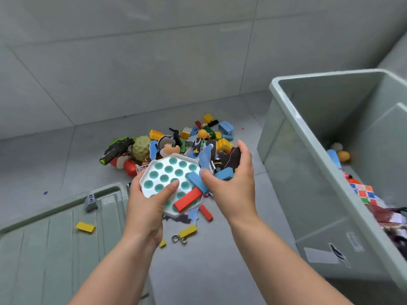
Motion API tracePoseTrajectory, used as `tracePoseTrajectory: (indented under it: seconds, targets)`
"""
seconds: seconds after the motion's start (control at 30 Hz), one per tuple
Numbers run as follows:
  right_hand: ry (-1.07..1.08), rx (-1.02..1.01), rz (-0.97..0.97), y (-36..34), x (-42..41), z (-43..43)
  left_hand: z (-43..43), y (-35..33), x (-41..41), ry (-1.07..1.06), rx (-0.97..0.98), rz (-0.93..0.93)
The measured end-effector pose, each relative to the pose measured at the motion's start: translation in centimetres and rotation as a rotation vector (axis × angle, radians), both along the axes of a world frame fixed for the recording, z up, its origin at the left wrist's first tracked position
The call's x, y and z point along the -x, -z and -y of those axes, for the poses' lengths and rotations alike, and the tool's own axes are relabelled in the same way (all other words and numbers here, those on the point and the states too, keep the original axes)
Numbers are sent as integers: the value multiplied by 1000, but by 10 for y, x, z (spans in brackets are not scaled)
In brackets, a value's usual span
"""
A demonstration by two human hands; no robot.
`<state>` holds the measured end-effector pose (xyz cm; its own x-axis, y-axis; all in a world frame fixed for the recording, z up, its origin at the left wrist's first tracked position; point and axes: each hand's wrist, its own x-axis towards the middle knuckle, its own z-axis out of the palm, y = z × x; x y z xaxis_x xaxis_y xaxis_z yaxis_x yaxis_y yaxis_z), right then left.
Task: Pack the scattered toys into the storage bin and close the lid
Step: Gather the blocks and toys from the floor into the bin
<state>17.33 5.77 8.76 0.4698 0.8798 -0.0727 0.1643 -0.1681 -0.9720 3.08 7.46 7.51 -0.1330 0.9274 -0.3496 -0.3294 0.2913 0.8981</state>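
Left hand (145,208) clamps white octagonal pop-bubble tray with teal domes (167,170), thumb on top, above the floor pile. Red rectangular block (188,202) lies on it, long axis lower-left to upper-right. Right hand (233,183) curls round blue block (224,173) and dark card pieces (234,158) (mixed handful). Grey-green plastic storage bin (286,102) open-topped at right; its sticker (321,255) unreadable. Matching lid (55,238) flat on floor, left.

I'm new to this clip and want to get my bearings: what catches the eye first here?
Dead centre, the left hand grips a white bubble tray with teal domes, a red block lying on it, while the right hand clutches a bunch of small toys. Behind them a bright toy pile lies on the floor; the open storage bin is at right, its lid lower left.
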Motion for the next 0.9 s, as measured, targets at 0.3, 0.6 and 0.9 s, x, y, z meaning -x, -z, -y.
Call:
tracePoseTrajectory:
  seconds: [0.3, 0.6, 0.9]
  targets:
    - [64, -29, 322, -146, -183, 0, -7, -129, -172, 304, -190, 144]
    - [81, 552, 74, -67, -334, 80, 39, -60, -349, 739, 173, -184]
    - [84, 539, -293, -61, -355, 61, 24, -80, -327, 728, 325, -155]
